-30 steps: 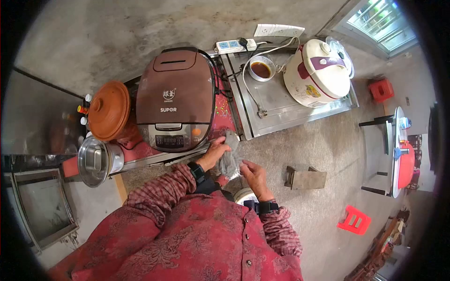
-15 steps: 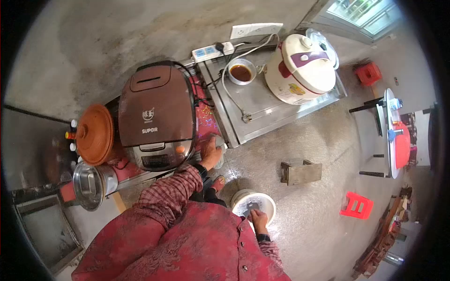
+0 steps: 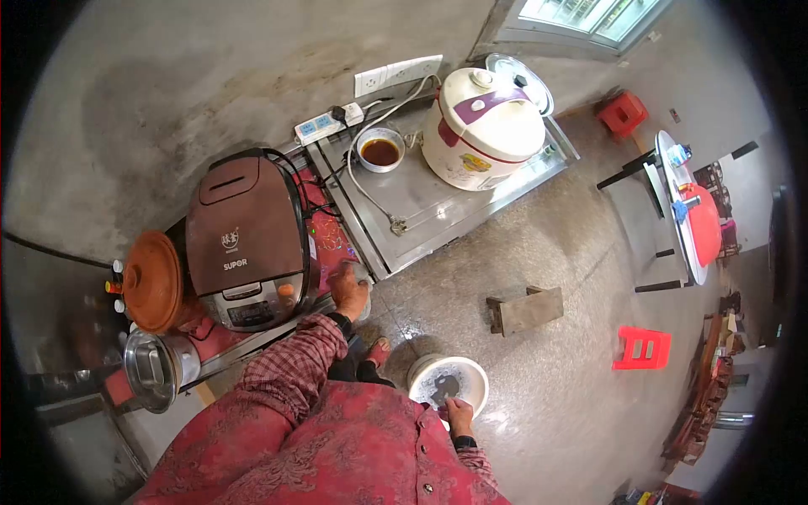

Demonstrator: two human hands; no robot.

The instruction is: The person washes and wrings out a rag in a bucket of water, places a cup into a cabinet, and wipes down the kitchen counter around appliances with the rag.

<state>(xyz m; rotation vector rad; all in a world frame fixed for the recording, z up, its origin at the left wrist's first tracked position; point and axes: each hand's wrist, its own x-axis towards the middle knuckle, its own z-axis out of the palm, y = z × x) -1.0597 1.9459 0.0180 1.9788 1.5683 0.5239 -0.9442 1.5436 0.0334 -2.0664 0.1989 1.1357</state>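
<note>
My left hand [image 3: 349,292] is at the counter's front corner, its fingers closed on a crumpled grey cloth [image 3: 364,276], which partly hangs past the edge. Below and to the right, a white bucket [image 3: 480,389] stands on the floor beside my feet. Over the bucket's near rim is my right hand [image 3: 459,418], fingers bent together; what they hold is too small to tell. A dark grey patch [image 3: 444,387] shows inside the bucket. Left of my left hand, a brown SUPOR cooker [image 3: 248,227] sits on the red-covered counter.
A metal tabletop [image 3: 421,220] holds a bowl of brown liquid [image 3: 380,152] and a white cooker [image 3: 484,130]. A clay pot [image 3: 152,282] and steel pan [image 3: 151,370] stand at left. A wooden stool [image 3: 528,311] and red stool [image 3: 642,348] are on the floor.
My hands have parted: the left went to the counter corner with the cloth, the right down to the bucket. The view has shifted, bringing the bucket into full sight.
</note>
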